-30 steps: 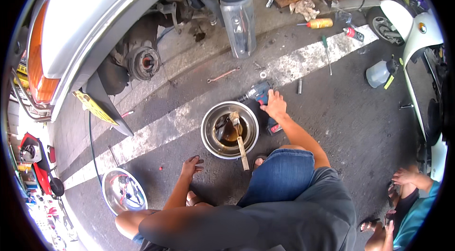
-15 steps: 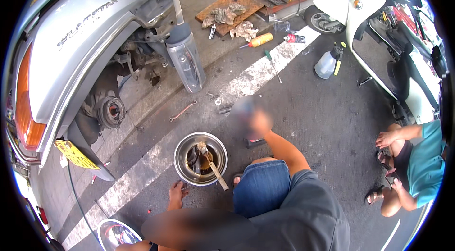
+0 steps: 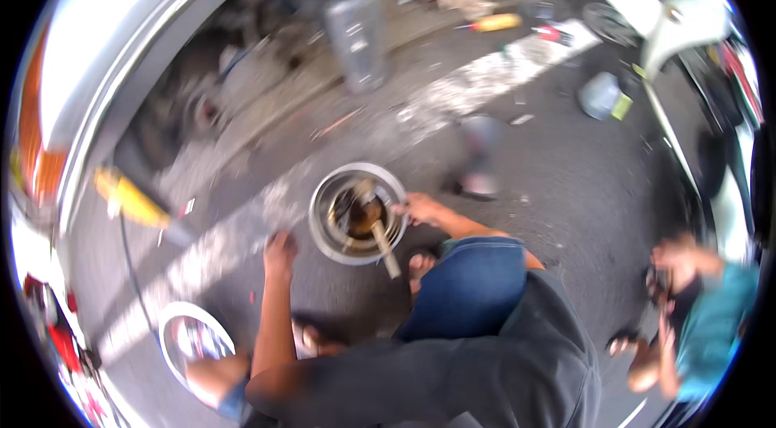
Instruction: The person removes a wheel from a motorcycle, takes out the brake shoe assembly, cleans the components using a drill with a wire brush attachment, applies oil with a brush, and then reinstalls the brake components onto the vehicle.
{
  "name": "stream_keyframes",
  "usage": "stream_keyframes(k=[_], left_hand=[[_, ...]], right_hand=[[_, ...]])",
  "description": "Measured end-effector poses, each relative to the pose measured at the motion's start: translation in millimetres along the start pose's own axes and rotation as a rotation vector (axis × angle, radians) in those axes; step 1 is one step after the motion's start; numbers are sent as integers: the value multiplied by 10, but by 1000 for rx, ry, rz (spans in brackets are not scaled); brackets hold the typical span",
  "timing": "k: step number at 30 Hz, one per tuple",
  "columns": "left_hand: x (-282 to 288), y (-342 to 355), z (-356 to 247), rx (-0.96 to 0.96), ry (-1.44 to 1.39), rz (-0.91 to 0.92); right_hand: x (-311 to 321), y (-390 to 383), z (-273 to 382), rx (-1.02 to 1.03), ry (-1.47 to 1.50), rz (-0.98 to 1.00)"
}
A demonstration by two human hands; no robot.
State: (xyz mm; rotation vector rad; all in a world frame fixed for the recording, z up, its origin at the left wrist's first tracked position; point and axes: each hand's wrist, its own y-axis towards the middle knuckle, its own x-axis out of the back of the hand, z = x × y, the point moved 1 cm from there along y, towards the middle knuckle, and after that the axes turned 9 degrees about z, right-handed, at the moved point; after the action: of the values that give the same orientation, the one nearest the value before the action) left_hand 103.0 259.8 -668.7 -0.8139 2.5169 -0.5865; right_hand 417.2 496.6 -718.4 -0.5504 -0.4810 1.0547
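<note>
A round metal bowl stands on the asphalt with dark brown liquid in it. A brush with a pale wooden handle leans over its near rim, its head inside the bowl. At the bowl's right rim is my right hand, its fingertips closed over the edge. My left hand hovers left of the bowl, apart from it, its fingers smeared by motion. Beyond my right hand a blurred dark object with a pinkish base is on the ground; its kind does not show.
A silver scooter fills the left, and a white scooter the right. A white-rimmed basin sits at lower left. Farther off are a yellow bottle, a spray bottle and a wrench. A person in teal squats at right.
My right hand has come from the blurred object beyond the bowl to the bowl's right rim. My left hand has moved forward, beside the bowl. The whole view has shifted and blurred.
</note>
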Motion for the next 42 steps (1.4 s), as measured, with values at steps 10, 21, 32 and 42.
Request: stream_keyframes(k=[10,21,32,42], left_hand=[[-440,-1475,-1882,-250,1518,302],[-492,-1187,-1546,-145,1488,495],[-660,-974,-1594,-186,1523,497],[-604,-1111,-1568,-188,1471,324]], right_hand=[[-69,-118,452,87,254,-20],[686,-122,267,252,388,-338],[1122,-90,-311,71,554,-496],[649,-438,206,378,-588,-790]])
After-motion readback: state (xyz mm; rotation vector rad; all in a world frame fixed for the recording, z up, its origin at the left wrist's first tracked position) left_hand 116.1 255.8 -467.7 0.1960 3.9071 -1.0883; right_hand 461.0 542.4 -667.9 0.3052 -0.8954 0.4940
